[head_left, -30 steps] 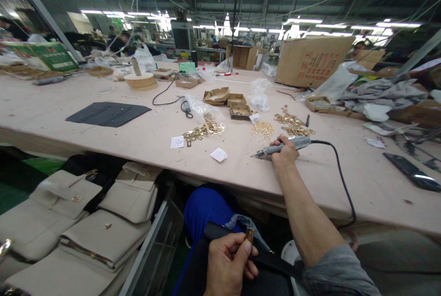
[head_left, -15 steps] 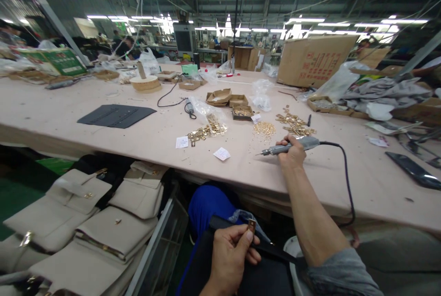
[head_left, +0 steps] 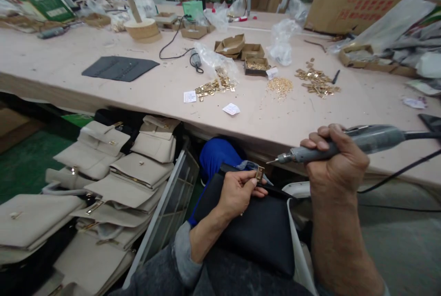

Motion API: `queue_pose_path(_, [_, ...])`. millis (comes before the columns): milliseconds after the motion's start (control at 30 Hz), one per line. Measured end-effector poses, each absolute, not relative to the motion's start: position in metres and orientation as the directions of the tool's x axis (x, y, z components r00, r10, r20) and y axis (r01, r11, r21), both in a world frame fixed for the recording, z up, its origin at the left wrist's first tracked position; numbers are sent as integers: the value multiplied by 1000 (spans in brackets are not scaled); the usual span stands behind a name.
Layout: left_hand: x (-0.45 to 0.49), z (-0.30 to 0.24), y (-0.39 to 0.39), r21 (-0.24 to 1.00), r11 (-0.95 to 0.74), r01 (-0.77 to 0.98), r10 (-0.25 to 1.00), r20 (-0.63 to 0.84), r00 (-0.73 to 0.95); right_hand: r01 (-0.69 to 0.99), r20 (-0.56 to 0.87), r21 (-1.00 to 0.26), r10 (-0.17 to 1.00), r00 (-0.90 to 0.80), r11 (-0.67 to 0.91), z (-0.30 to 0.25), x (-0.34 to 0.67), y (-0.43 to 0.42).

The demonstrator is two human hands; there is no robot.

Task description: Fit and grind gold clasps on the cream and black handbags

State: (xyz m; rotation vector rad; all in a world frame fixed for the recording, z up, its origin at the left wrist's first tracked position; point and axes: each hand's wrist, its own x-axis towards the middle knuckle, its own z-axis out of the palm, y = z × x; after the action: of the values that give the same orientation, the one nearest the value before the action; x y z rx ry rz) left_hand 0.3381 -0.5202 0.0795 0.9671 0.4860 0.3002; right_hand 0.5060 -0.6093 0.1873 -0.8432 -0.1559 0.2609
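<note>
We grip the clasp (head_left: 259, 174) in our left hand (head_left: 239, 192), above the black bag (head_left: 262, 236) and nearside of the bench (head_left: 165, 98). Our right hand's (head_left: 337, 160) fingers are closed around the driver (head_left: 372, 139), tip just right of the clasp.

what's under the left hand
Under the left hand is a smooth black bag-like piece, its lower panel in view. The fingers pinch a gold fitting. The patch of black directly behind the hand is covered, so I can't tell what's there.
</note>
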Motion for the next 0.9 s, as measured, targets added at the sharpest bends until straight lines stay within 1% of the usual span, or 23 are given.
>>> queue_pose_path(100, [339, 82, -522, 847, 531, -28, 477, -271, 836, -162, 57, -764, 316, 947, 625, 185, 478, -615])
queue_pose_path(300, [343, 86, -526, 850, 527, -8, 513, -311, 800, 9, 172, -838, 248, 953, 546, 184, 449, -614])
queue_pose_path(467, [346, 86, -529, 854, 520, 9, 528, -330, 782, 103, 260, -853, 247, 933, 512, 180, 438, -612])
queue_pose_path(900, [345, 83, -530, 866, 500, 5, 528, -310, 790, 188, 343, -851, 249, 906, 490, 171, 428, -609])
